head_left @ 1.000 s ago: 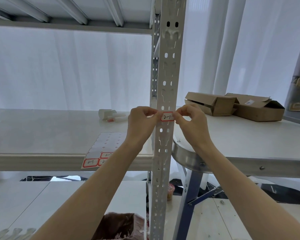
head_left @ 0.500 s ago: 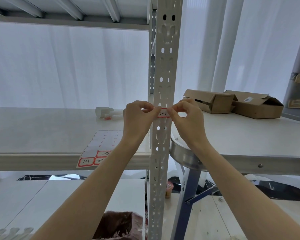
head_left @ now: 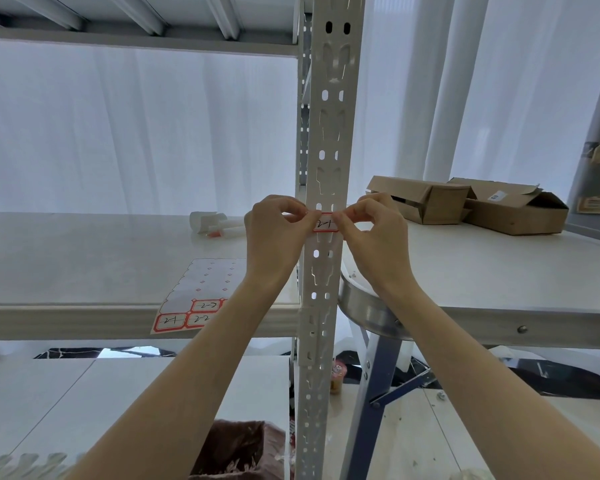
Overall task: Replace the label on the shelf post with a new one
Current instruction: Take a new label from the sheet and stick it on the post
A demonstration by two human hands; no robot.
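A white perforated shelf post [head_left: 329, 133] runs up the middle of the view. A small red-bordered label [head_left: 325, 224] with handwriting lies across its front face at shelf height. My left hand [head_left: 274, 233] pinches the label's left end and my right hand [head_left: 374, 233] pinches its right end, fingertips pressed against the post. A label sheet [head_left: 196, 296] lies on the shelf to the left, mostly peeled, with three written red-bordered labels left at its near edge.
A white pump cap [head_left: 210, 223] lies on the shelf [head_left: 84, 265] behind the sheet. Two open cardboard boxes [head_left: 465, 202] sit on the round-edged table [head_left: 499, 292] at the right. A brown bag [head_left: 239, 448] stands on the floor below. White curtains hang behind.
The view has shifted slightly; both hands stay on the label at the same spot on the post, with the fingertips pressing closer over its ends.
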